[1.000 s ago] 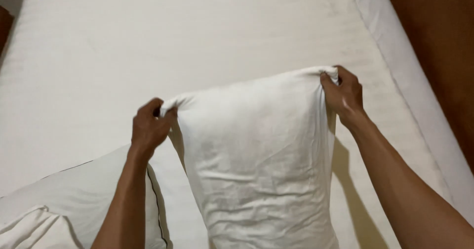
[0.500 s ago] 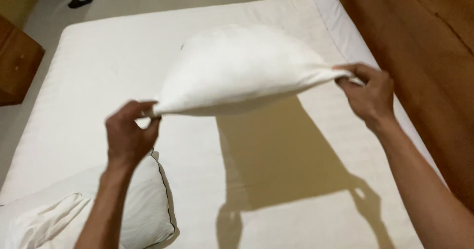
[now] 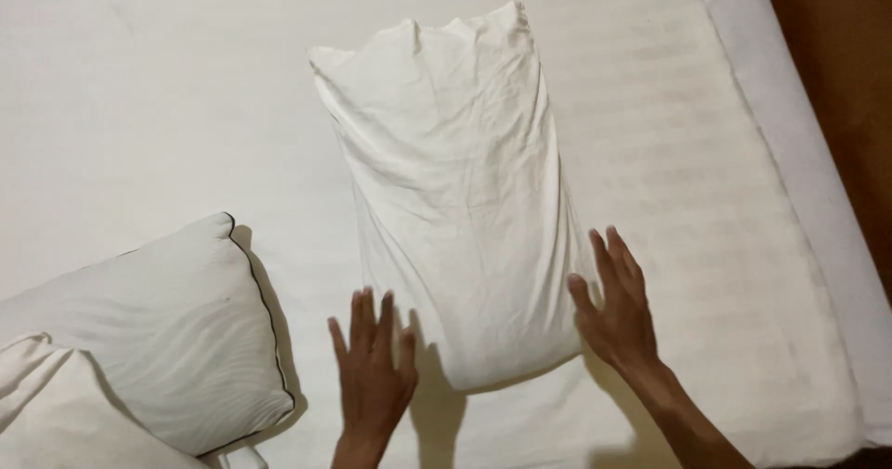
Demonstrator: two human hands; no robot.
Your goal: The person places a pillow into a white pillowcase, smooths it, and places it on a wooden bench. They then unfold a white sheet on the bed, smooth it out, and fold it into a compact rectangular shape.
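Observation:
A white pillow in a wrinkled case (image 3: 460,190) lies flat on the white bed sheet (image 3: 167,106), its loose open end pointing away from me. My left hand (image 3: 372,362) hovers flat beside the pillow's near left corner, fingers spread, holding nothing. Just off the near right corner is my right hand (image 3: 618,306), also flat with fingers apart, its fingertips close to or brushing the pillow's edge.
A second white pillow with dark piping (image 3: 158,330) lies at the near left, with crumpled white fabric (image 3: 46,413) overlapping it. The mattress edge (image 3: 808,181) runs down the right side, with brown wooden floor (image 3: 846,51) beyond.
Both hands held the pillow up by its case corners and swung it through the air; now it lies on the bed and both hands have let go.

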